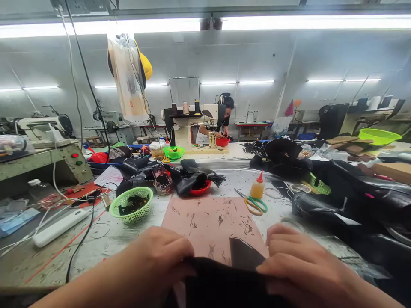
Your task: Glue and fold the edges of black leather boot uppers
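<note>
A black piece of material (224,282) is stretched between my two hands at the bottom of the view. My left hand (160,252) pinches its left edge, and my right hand (298,261) grips the right side. Just left of my right fingers a flat dark grey piece (244,253) sticks up; whether those fingers also hold it I cannot tell. Beneath lies a worn pink mat (208,218) with dark marks. Scissors (252,204) with green and orange handles lie at its far right, beside a glue bottle (257,188) with a red tip.
A green basket (131,205) of small dark pieces stands left, near a white power strip (61,227) and cables. Black leather pieces (346,205) are heaped at right. A phone (161,175) leans at the back. A sewing machine (192,128) and a person (218,124) are beyond.
</note>
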The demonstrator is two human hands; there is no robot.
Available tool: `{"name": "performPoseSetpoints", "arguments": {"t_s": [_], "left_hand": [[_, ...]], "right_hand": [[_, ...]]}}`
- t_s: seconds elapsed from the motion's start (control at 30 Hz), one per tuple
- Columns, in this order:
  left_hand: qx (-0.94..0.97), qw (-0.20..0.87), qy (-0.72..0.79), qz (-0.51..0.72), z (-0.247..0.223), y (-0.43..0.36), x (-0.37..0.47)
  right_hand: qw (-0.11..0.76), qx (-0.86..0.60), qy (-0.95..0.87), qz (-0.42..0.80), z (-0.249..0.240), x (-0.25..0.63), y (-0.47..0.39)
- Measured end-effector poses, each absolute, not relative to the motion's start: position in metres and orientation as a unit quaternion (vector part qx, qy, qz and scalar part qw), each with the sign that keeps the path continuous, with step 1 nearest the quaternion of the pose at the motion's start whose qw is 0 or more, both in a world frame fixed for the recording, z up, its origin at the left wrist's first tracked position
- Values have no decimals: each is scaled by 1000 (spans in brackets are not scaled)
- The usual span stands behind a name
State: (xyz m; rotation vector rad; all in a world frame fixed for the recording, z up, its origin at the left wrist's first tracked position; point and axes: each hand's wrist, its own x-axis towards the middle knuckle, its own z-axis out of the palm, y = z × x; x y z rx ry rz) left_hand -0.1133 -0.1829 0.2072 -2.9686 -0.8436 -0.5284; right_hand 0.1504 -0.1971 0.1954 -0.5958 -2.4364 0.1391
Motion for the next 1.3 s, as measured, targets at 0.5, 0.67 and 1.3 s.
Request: {"name": "performPoseSetpoints", "arguments": {"t_s": [0.5,0.67,1.3], "left_hand": [[-734,-401,-391,-384,162,-176,-59],[-759,-358,-389,-380,163,-183,-52],[-738,-457,-380,-319,155,-196,-57]], "right_hand": [[292,-409,-864,26,205,114,-184],[308,-413,-857,7,200,108,-185],[300,-407,-789,348,195,123,-185]]}}
